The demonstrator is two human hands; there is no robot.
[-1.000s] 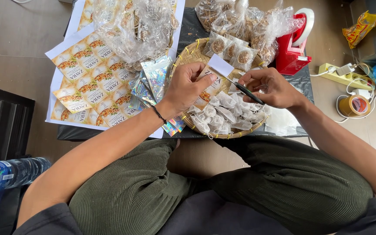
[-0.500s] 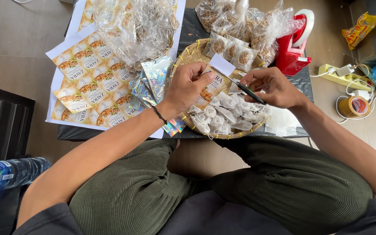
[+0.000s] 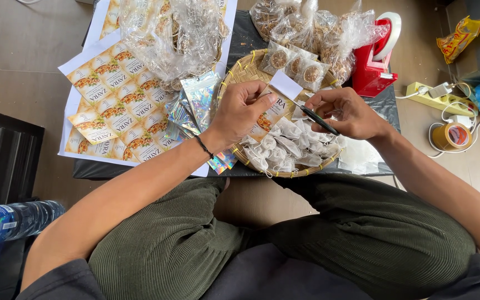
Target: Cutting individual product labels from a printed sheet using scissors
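My left hand pinches a printed sticker label over a round woven tray; the label's white backing sticks up above my fingers. My right hand grips dark-handled scissors, blades pointing left toward the label. Under both hands the tray holds a heap of small white filter bags. Several small clear packets with dried round slices lie at the tray's far edge.
A sheet of printed labels and shiny foil pouches lie left of the tray. Clear plastic bags are behind. A red tape dispenser, tape roll, power strip sit right. A water bottle lies lower left.
Both hands stay over the tray with only slight shifts; the scissors have moved a little closer to the label held by my left hand.
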